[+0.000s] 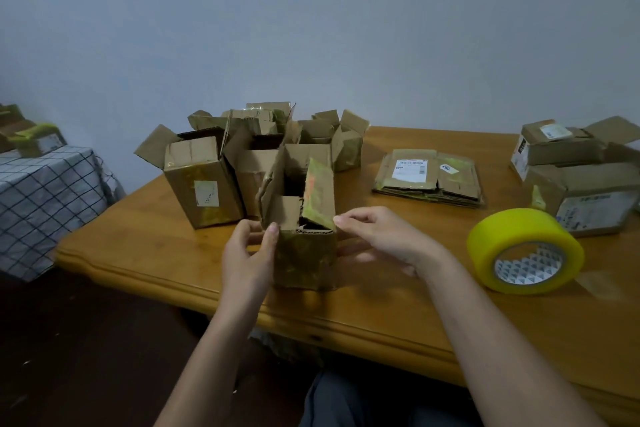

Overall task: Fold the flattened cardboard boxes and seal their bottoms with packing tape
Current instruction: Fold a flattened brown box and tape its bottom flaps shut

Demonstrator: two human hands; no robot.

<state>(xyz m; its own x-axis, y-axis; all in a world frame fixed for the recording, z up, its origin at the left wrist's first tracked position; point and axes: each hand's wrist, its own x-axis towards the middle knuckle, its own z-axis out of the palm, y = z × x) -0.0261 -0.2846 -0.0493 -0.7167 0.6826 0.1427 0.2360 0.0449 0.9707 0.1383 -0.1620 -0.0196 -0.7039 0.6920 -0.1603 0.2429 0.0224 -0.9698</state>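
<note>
You sit at a honey-coloured wooden table (398, 319) facing a pale wall, looking down at both of your bare hands. Between them stands a small brown cardboard box (304, 253) with patches of old yellowish tape on its sides, upright near the table's front edge, its top flaps raised and open. Your left hand (247, 253) grips the box's left side: the fingers curl round the wall and the thumb (272, 236) presses up against the near-left flap. Your right hand (379, 243) is at the box's right side, fingers loosely curled, with the fingertips (341, 219) touching the top right corner just under a tape-covered flap; you cannot tell whether the lower fingers actually clasp the wall.

Behind this box stands a cluster of about 5 already folded brown cardboard boxes (204, 180), flaps open upward. To the right, further back, a stack of flattened brown cardboard boxes (429, 180) lies flat, a white shipping label on top. A wide roll of yellow packing tape (523, 250) rests on the table well to the right of your right hand, untouched. At the far right sit larger open cardboard boxes (581, 194). At the left, a surface covered with a grey checked cloth (41, 194) is apart from the table.
</note>
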